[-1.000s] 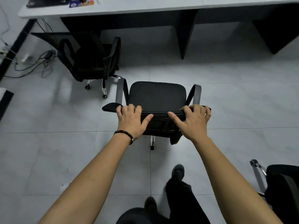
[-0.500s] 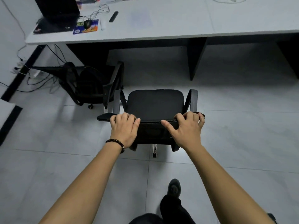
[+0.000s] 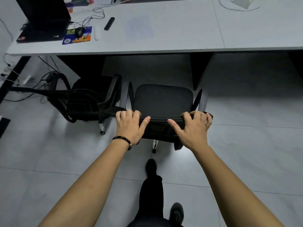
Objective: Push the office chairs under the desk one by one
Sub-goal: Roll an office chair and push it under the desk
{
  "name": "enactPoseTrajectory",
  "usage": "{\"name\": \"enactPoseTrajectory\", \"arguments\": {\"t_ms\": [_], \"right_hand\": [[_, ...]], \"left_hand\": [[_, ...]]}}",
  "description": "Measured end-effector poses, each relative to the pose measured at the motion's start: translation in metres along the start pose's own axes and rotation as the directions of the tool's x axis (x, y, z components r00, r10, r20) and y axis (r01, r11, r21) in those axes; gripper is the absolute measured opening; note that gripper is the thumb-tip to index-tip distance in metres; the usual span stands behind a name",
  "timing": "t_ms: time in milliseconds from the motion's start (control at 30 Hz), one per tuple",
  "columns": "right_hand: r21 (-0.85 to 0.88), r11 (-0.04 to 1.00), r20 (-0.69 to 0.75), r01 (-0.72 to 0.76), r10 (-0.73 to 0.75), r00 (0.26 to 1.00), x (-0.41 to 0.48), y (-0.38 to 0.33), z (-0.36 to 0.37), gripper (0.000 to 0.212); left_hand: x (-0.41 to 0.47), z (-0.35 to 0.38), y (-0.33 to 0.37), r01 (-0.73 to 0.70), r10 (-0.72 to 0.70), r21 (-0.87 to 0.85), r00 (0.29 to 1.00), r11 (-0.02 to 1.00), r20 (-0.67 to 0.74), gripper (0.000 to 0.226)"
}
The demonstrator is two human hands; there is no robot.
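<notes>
My foot (image 3: 151,167) is planted at six o'clock, right behind the chair (image 3: 163,99) I am pushing. My left hand (image 3: 129,126) grasps the top of its backrest (image 3: 161,119) at eleven o'clock, fingers curled over the edge and thumb laid along it. My right hand (image 3: 194,128) grasps the same edge at one o'clock in the same way.

The chair stands at twelve o'clock with its seat pointing at the desk (image 3: 180,45). As I judge it, the seat front is near the desk's edge but not yet under it. To do this well I want equal pressure through both hands so the wheels roll straight, and short steps behind.

The second chair (image 3: 82,102) sits at ten o'clock. Its armrest looks to be touching or just beside mine, though the dark shapes blur together there, so I would steer a little away to avoid snagging. Beyond the seat, at one o'clock, stands the dark desk support (image 3: 200,69), so I must aim between the two.
</notes>
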State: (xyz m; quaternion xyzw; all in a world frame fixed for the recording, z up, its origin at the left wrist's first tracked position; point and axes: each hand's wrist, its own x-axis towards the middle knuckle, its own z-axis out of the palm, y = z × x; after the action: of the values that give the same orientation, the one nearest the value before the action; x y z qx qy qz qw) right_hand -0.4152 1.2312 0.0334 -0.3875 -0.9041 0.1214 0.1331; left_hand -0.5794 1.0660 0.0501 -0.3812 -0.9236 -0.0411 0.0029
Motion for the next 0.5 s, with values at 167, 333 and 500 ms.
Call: {"name": "enactPoseTrajectory", "arguments": {"t_ms": [167, 333, 500], "right_hand": [[-0.02, 0.998, 0.015, -0.06, 0.06, 0.998, 0.076, -0.008, 0.008, 0.065], [-0.054, 0.992, 0.05, -0.118, 0.12, 0.991, 0.141, -0.006, 0.013, 0.074], [-0.061, 0.987, 0.058, -0.149, 0.153, 0.987, 0.182, -0.002, 0.017, 0.074]], "left_hand": [[0.086, 0.006, -0.006, -0.069, 0.07, -0.015, 0.997, 0.997, 0.016, 0.06], [0.156, 0.008, -0.007, -0.14, 0.14, -0.01, 0.989, 0.99, 0.051, 0.059], [0.203, 0.007, -0.003, -0.179, 0.179, -0.005, 0.981, 0.984, 0.072, 0.061]]}}
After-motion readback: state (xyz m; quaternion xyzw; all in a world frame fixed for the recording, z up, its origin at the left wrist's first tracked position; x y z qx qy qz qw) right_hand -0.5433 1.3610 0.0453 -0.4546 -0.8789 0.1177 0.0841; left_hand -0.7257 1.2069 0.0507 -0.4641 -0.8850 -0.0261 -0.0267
